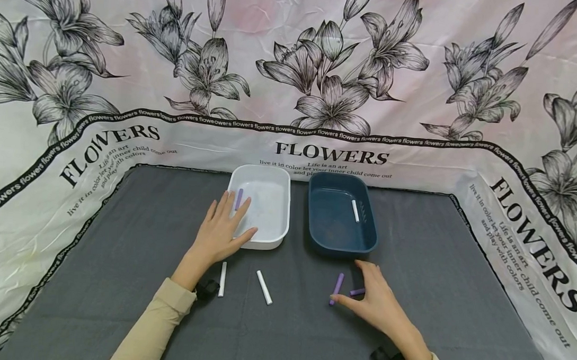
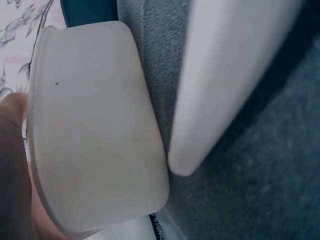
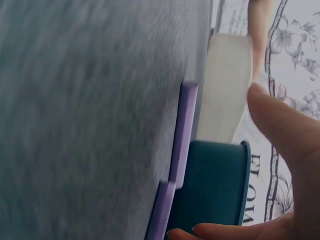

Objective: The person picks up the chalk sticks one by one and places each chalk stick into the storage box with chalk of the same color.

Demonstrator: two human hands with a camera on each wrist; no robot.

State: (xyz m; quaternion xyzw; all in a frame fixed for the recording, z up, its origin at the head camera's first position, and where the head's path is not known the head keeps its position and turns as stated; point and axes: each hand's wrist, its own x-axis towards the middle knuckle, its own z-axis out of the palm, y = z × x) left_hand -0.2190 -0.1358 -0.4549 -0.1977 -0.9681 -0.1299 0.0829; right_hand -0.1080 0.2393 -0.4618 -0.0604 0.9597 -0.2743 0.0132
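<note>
My left hand (image 1: 220, 230) is spread over the near left side of a white plastic tray (image 1: 286, 211), fingers straight. A purple chalk stick (image 1: 239, 198) lies inside that tray, close to the fingers. My right hand (image 1: 382, 300) hovers over the cloth with thumb and fingers wide apart. Between them and beside the thumb lie two purple chalk sticks, one pointing away (image 1: 339, 282) and one lying crosswise (image 1: 357, 292), partly hidden by the hand. In the right wrist view both purple sticks (image 3: 185, 130) rest on the cloth, with nothing held.
A dark blue tray (image 1: 341, 250) stands right of the white one, a white chalk stick (image 1: 355, 211) inside it. Two more white sticks, the left one (image 1: 222, 279) and the right one (image 1: 264, 288), lie on the grey cloth (image 1: 148, 238). A flower-printed border (image 1: 332, 152) surrounds the cloth.
</note>
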